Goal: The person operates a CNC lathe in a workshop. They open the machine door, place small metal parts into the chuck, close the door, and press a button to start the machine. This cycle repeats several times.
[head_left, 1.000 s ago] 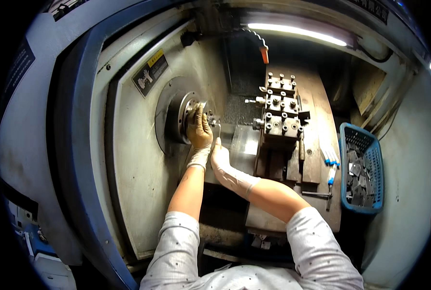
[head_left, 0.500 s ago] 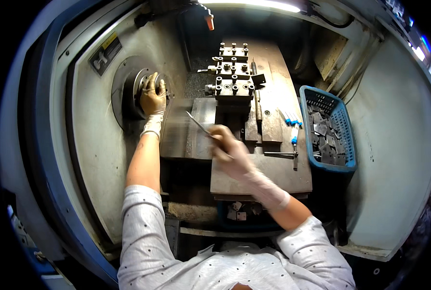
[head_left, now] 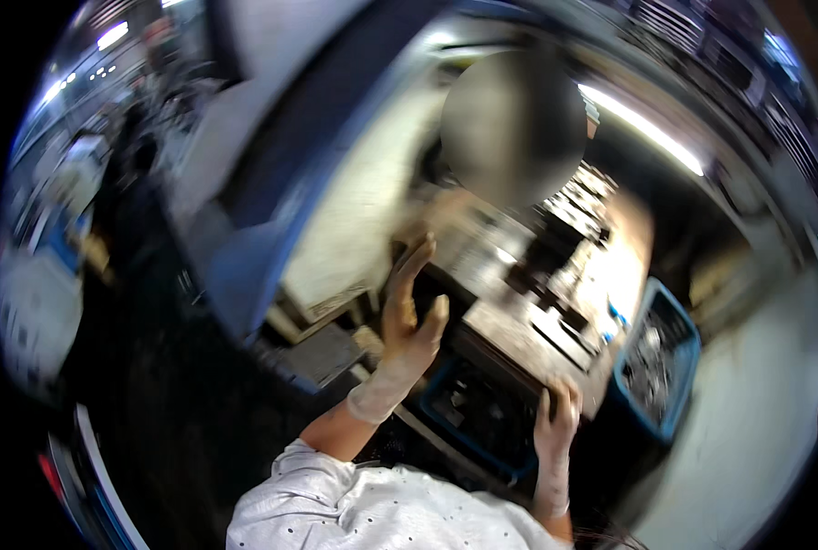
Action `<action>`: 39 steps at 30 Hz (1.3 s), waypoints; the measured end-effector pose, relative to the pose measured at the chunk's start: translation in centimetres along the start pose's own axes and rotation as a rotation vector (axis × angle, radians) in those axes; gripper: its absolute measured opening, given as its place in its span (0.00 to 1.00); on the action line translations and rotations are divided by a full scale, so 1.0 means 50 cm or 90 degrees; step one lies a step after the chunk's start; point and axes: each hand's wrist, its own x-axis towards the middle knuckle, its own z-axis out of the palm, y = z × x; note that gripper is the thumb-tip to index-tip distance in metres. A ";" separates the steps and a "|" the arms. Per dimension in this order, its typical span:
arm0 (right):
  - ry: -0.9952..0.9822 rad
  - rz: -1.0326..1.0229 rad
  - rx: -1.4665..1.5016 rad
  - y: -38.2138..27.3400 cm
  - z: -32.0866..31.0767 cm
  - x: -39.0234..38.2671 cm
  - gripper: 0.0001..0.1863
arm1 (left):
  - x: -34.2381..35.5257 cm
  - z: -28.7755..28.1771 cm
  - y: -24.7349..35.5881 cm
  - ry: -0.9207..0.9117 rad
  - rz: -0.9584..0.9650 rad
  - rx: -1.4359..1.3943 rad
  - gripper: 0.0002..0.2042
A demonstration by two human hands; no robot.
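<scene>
My left hand [head_left: 411,312], in a stained pale glove, is open with fingers spread, below the lathe's blurred inner wall [head_left: 345,211]. My right hand [head_left: 557,412], also gloved, is lower right at the front of the metal slide [head_left: 510,325], fingers loosely bent and apart, no tool visible in it. Blocks with bolts [head_left: 578,206] stand on the slide. A round, blurred grey shape [head_left: 514,128] covers the area where the spindle was; I cannot make out what it is.
A blue basket of metal pieces [head_left: 656,362] sits at the right, a second blue bin [head_left: 477,417] below the slide. A blue door frame [head_left: 290,229] edges the machine's left. Beyond it lies a blurred workshop with white equipment [head_left: 38,312]. A light tube [head_left: 642,128] glows above.
The view has swung sharply, showing more workshop at left. My left hand has left the spindle and opened. My right hand has moved down and right; its thin rod tool no longer shows.
</scene>
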 end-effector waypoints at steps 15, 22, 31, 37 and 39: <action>-0.210 0.031 0.224 -0.026 -0.006 -0.161 0.06 | 0.347 -0.425 -0.003 0.094 0.092 0.669 0.39; -0.333 0.102 0.307 -0.093 0.071 -0.206 0.07 | 0.342 -0.435 0.040 0.072 0.010 0.759 0.36; -0.203 0.095 0.568 -0.382 0.363 -0.116 0.22 | 0.048 -0.502 0.203 -0.199 0.272 0.648 0.25; -0.063 0.328 0.985 -0.355 0.444 -0.118 0.19 | -0.261 -0.845 0.263 -0.301 -0.057 0.742 0.21; 0.036 0.443 0.901 -0.364 0.396 -0.110 0.24 | -0.314 -0.995 0.280 -0.272 -0.136 0.831 0.20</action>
